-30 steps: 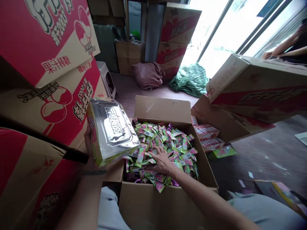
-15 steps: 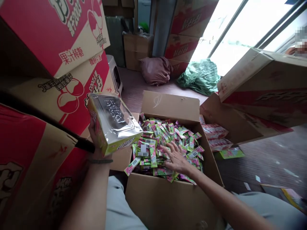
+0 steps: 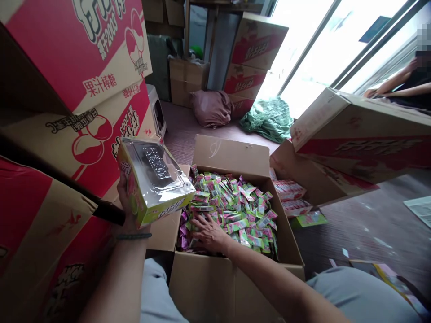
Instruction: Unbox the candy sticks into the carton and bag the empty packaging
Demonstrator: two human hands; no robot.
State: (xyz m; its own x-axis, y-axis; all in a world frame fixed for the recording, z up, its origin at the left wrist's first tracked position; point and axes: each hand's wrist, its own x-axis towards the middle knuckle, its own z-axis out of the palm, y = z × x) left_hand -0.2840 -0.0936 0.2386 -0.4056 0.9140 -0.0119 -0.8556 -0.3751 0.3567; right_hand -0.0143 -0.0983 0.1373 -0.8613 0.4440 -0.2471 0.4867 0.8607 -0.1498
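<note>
My left hand [image 3: 125, 197] is wrapped round the side of a yellow-green display box [image 3: 158, 179], holding it tilted. A clear, shiny plastic cover with raised lettering forms its upper face. To its right stands a large open carton [image 3: 205, 273] between my knees. Small pink-and-green candy packets [image 3: 235, 211] fill the carton in a loose heap, with some purple ones at the left side. My right hand [image 3: 210, 234] lies palm down on the packets near the carton's front left corner. Its fingers are spread, the tips partly sunk among the packets.
Stacked red-and-tan cartons [image 3: 111, 89] rise close on my left. Another carton [image 3: 363, 134] leans at the right, beside red-and-white packs [image 3: 294, 197]. A brown sack [image 3: 212, 107] and a green sack [image 3: 267, 119] lie farther back. Another person's arms [image 3: 393, 85] show at the far right.
My right hand has moved left across the packets, toward the carton's front left corner, and purple packets now show there. My left hand still holds the display box. The view has shifted slightly right.
</note>
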